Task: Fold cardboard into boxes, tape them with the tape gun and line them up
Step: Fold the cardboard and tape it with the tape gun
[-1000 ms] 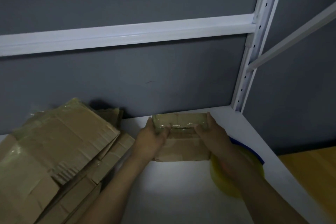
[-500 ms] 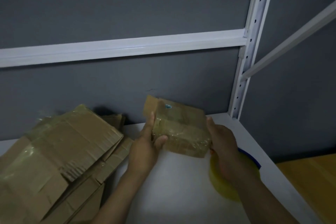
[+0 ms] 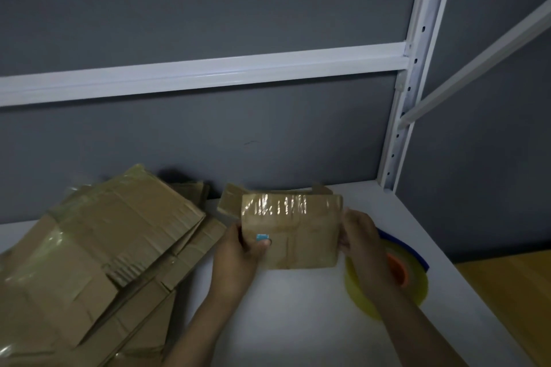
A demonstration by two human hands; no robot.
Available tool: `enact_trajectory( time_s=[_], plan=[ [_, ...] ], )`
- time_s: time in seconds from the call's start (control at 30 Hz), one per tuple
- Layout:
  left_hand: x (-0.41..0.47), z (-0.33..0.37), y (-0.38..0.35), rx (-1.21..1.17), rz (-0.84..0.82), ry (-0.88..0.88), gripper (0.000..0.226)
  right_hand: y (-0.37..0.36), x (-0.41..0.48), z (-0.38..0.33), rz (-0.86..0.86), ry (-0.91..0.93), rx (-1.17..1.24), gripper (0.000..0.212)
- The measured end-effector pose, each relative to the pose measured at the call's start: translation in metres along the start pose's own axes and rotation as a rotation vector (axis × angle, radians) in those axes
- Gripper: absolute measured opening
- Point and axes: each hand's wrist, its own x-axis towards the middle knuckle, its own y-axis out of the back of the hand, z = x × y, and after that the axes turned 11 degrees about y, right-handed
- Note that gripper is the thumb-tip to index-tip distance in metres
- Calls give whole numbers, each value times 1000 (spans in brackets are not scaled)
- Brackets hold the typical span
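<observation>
Currently left hand (image 3: 238, 250) and right hand (image 3: 360, 241) each grip an end of the taped box (image 3: 290, 235) above the bench (image 3: 298, 322); best levelled, then set squarely toward 12 o'clock.

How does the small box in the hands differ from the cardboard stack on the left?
The small box is held up between the left hand and right hand; the cardboard stack lies on the white shelf. The small box is one compact piece; the cardboard stack is several larger, flattened pieces. Both are brown cardboard with glossy tape.
</observation>
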Motion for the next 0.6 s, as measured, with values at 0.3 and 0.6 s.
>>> enact_trajectory(
  time_s=[0.3,0.6],
  plan=[
    [-7,3,7,452,322,-536,89,11,10,-24,-60,9,-124,34],
    [-3,2,24,406,162,-825,24,-2,29,-66,-381,1,-548,88]
  ],
)
